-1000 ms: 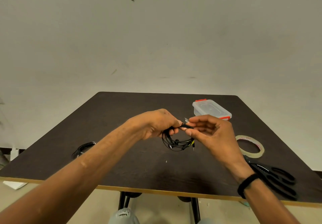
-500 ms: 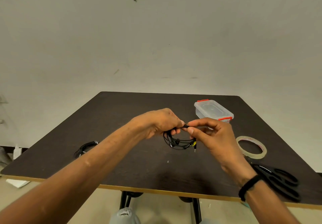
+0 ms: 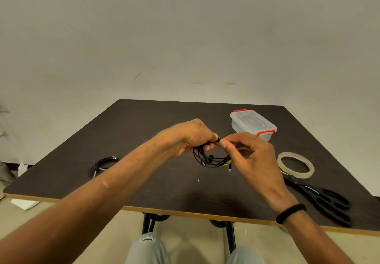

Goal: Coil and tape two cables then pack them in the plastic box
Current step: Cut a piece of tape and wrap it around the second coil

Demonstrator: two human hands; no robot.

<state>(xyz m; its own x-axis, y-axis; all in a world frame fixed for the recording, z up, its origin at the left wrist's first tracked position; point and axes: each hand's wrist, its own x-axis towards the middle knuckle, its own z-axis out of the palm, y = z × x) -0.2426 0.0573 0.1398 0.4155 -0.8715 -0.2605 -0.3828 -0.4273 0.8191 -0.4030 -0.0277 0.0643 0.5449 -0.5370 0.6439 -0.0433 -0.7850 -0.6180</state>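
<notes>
Both hands met above the middle of the table, holding one coil of thin black cable between them. Left hand had its fingers curled round the top of the coil, thumb tip pressed at the spot where the strands gathered. Right hand pinched that same spot with thumb and forefinger, its other fingers loosely bent; whether tape sat under the pinch could not be told. The coil hung below the two grips, clear of the tabletop, with a small plug end dangling at its right side.

After the table, dark with a pale edge, the largest thing was the box, clear plastic with its lid on and red clips, standing at the far right, behind the right hand. Black scissors lay near the right front edge, blades pointing toward the tape roll, which lay flat just beyond them. The second cable, also coiled, rested on the left part of the table, well apart from the hands. A black band circled the right wrist.
</notes>
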